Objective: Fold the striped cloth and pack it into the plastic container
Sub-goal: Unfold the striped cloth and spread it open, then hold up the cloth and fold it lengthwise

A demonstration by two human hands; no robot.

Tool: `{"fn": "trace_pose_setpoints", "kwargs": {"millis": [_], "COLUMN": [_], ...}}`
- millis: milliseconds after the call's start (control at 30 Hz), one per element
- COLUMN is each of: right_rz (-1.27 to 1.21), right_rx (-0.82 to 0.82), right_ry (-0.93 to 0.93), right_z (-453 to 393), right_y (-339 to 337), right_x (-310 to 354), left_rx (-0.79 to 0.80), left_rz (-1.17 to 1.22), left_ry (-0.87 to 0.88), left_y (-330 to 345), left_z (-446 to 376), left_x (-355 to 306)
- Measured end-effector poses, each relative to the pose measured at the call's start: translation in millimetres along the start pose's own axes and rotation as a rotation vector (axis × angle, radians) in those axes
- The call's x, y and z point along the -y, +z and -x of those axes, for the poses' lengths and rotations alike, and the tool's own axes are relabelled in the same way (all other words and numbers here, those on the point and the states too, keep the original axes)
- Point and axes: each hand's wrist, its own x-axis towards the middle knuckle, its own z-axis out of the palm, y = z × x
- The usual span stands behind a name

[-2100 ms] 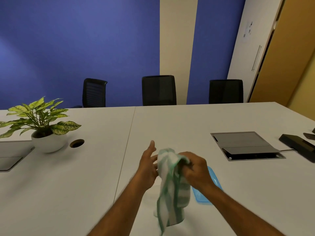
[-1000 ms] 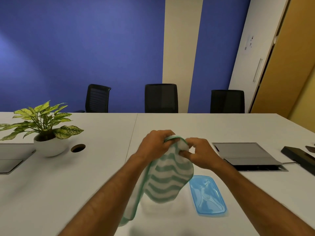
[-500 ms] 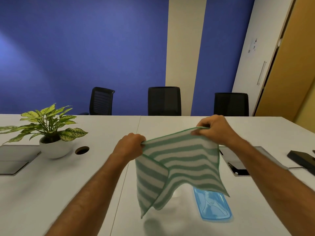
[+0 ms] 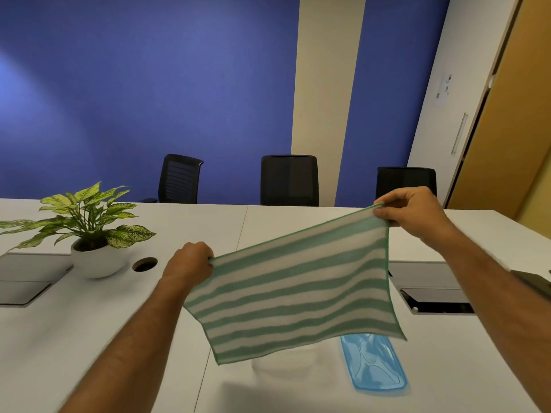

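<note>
the soft green and white striped cloth [image 4: 298, 290] is now spread out wide and flat in the air above the long white desk [image 4: 89, 338]. a moment ago it was a bunched-up lump held between both hands, so it has been shaken open. the left hand [image 4: 189, 262] pinches the near left top corner, and the right hand [image 4: 414, 211] pinches the far right top corner, held higher up. the top edge is pulled tight between them and the rest hangs down loose.

under the cloth sits the clear plastic container [image 4: 283, 363], open, and partly hidden by the cloth. its flat blue plastic lid [image 4: 377, 368] lies just beside it on the right. a leafy green plant in a round white pot [image 4: 95, 254] stands well apart on the left.

with the cloth open like this, i think the folding can start now. nothing is folded yet, and nothing is packed in the container
</note>
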Motion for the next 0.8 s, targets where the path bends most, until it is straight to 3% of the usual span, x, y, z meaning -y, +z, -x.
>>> {"fn": "trace_pose_setpoints", "kwargs": {"millis": [133,233,300,467,533,800], "right_rz": [-0.293,-0.374,-0.370,-0.283,-0.230,-0.067], "right_rx": [-0.066,-0.053,-0.033,-0.021,-0.018,-0.002], "right_ry": [0.040,0.049,0.008,-0.110,-0.144,-0.243], "right_z": [4.2,4.4,5.3,6.0,5.8,3.5], "right_y": [16.7,30.9,40.7,62.4,67.5,67.2], "right_x": [16.9,32.4,43.7,67.2,73.2,78.8], "left_rx": [0.053,0.107,0.069,-0.190,-0.199,-0.129], "left_rz": [-0.060,-0.052,0.093,0.777,0.931,1.008], "left_ry": [-0.029,-0.007,0.051,0.317,0.364,0.429], "left_y": [-2.9,-13.5,-23.9,-66.5,-81.5,-91.0], "left_z": [1.7,2.6,1.4,3.3,5.7,5.5], "left_x": [-9.0,-26.9,-45.3,-122.0,-151.0,-184.8]}}
